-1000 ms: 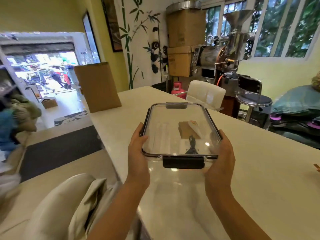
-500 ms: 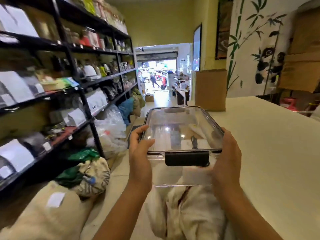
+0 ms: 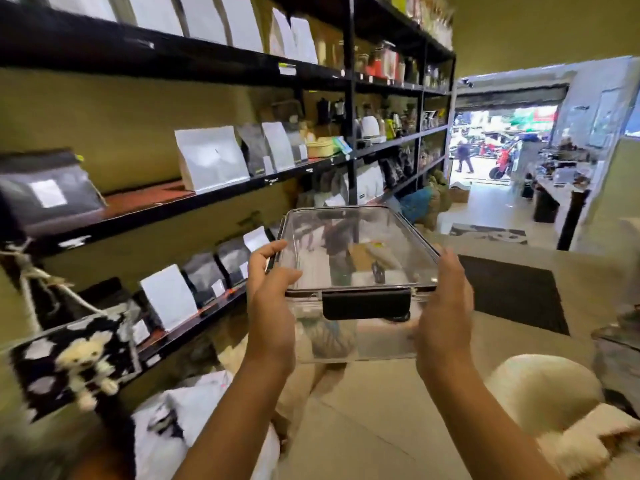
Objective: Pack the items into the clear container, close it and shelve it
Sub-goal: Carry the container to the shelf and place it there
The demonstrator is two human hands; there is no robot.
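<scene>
I hold the clear container (image 3: 356, 341) in the air in front of my chest, level, lid on, with a black clasp (image 3: 366, 303) facing me. Through the clear lid (image 3: 346, 244) I see a brown card, pale items and a small dark object inside. My left hand (image 3: 270, 299) grips its left side, thumb over the lid's edge. My right hand (image 3: 445, 299) grips its right side. The black shelving (image 3: 221, 199) stands to my left and ahead, loaded with white and dark pouches.
Sacks and bags (image 3: 540, 393) lie on the floor around my feet. A patterned bag with a plush toy (image 3: 79, 355) hangs at the lower left. A dark mat (image 3: 512, 292) lies ahead, and the open doorway (image 3: 498, 147) to the street is beyond.
I have turned left, away from the white table, and now face the shelving. Both hands keep the same grip on the closed container, which stays in front of me.
</scene>
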